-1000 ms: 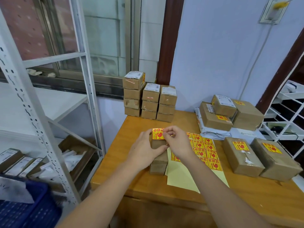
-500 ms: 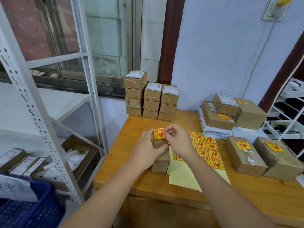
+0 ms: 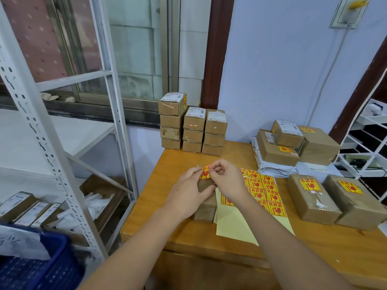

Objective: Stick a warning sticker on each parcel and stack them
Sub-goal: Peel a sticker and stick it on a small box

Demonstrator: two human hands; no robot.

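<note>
Brown matt cardboard parcels (image 3: 206,210), taped and slightly creased. Glossy yellow-and-red paper sticker (image 3: 205,172); pale yellow, smooth backing sheet (image 3: 234,225). Varnished orange wood table (image 3: 167,216), faintly shiny. White painted metal shelving (image 3: 41,130), perforated uprights. Blue plastic crate (image 3: 41,266).

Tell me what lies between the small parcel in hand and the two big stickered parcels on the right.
In the head view: the sticker sheet, lying flat on the table.

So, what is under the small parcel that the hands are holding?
Under the held parcel lies another brown parcel, on the table. The left hand covers part of both; whether more parcels sit between them cannot be told.
</note>
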